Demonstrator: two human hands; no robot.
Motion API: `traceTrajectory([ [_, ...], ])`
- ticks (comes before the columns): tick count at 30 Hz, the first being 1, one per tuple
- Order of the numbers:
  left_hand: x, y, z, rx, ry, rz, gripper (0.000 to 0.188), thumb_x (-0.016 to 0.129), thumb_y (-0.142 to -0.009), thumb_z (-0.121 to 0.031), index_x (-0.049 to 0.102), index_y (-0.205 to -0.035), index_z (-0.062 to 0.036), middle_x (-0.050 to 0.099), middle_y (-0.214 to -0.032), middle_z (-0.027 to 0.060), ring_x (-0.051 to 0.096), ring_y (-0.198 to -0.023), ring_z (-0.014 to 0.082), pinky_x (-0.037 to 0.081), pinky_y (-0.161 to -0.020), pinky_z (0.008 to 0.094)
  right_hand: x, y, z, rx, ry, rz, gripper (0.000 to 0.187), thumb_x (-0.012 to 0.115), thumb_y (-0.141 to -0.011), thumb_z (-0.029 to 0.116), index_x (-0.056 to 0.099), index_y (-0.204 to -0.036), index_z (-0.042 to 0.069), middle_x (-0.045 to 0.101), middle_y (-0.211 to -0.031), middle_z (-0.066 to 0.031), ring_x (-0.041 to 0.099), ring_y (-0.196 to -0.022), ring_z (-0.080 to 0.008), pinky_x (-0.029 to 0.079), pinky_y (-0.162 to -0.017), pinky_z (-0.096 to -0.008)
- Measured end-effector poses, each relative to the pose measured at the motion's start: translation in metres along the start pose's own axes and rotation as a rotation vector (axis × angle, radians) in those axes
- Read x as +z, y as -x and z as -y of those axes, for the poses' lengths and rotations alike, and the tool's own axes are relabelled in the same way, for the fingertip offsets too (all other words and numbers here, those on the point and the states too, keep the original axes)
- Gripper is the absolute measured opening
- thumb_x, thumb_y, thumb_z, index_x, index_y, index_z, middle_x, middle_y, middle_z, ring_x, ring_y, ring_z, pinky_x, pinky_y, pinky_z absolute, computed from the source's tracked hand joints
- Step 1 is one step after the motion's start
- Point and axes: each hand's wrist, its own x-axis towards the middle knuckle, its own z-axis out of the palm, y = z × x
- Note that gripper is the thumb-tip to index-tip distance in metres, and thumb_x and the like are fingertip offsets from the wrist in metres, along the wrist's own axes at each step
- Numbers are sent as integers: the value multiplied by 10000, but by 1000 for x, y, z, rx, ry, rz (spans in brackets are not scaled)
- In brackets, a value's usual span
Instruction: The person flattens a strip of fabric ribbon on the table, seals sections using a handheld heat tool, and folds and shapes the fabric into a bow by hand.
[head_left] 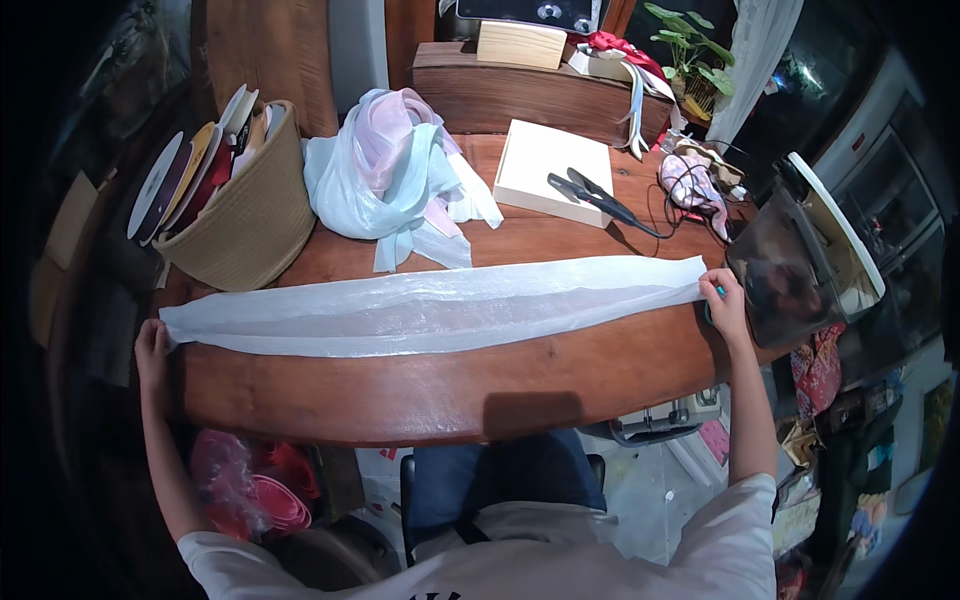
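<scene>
A long strip of white, slightly shiny sheer fabric [420, 305] stretches across the wooden table in front of me, with a more see-through band along its middle. At its left end my left hand [152, 350] is closed on the fabric's edge. My right hand [724, 298] pinches the opposite end, near the table's right side. Both arms are spread wide. Just beyond the strip lies a loose heap of pale blue, pink and lilac sheer fabric [385, 170]. The fingertips of my left hand are partly hidden.
A woven basket [250, 225] of ribbon spools stands at the left. Toward the back right, a black corded hair straightener [600, 198] rests on a cream box [540, 165]. A dark see-through bin [790, 270] stands right; a wooden block shelf [500, 95] is behind.
</scene>
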Motion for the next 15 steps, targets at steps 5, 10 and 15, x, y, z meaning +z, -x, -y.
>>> traceTrajectory([
  [5,9,-25,23,125,-288,-61,99,508,-915,-78,515,-863,5,504,-731,56,458,-693,104,403,-643,254,14,-13,-15,9,5,34,75,600,-804,69,577,-790,0,566,-737,-93,542,-729,-209,423,-694,-300],
  [10,14,-31,37,51,-469,40,76,536,-874,-57,549,-871,18,590,-787,147,585,-712,264,447,-654,329,22,-18,-14,71,38,110,92,596,-808,81,590,-802,-11,600,-768,-111,560,-706,-225,440,-664,-317],
  [15,14,-36,46,333,-640,-13,89,570,-854,-74,576,-848,14,600,-789,143,578,-710,299,439,-633,343,28,-22,-17,90,19,125,80,607,-792,39,606,-846,-20,617,-785,-112,593,-722,-201,471,-673,-292],
])
